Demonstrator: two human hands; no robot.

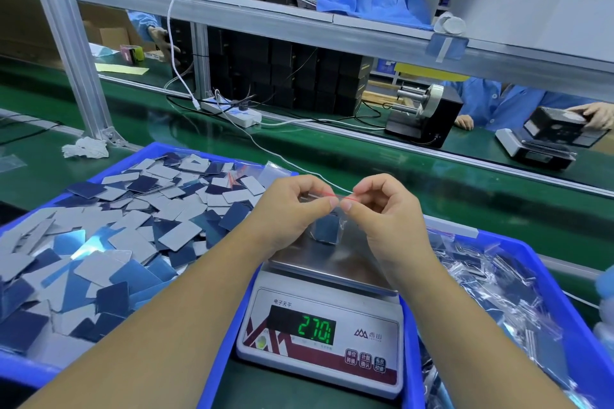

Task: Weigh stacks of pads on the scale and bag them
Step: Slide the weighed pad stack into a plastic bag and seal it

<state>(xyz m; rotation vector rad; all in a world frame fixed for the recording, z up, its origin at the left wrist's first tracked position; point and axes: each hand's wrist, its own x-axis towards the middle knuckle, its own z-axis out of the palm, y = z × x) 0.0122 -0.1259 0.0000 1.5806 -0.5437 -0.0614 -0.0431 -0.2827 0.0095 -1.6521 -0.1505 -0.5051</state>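
Pinching a clear zip bag (327,226) by its red seal, left hand (292,209) and right hand (382,209) together above the scale (319,319).
Seal running left-right, bag hanging upright with blue pads inside, touching the pan. Left blue bin (139,156): loose pads. Right blue bin (564,305): filled bags.

Over the scale's steel platform (332,259), the left hand (292,206) and right hand (382,209) pinch the red-striped mouth of a clear bag (335,197) holding blue pads (327,229). Loose pads fill the blue tray (109,173) at the left; filled bags lie in the blue tray (545,279) at the right.
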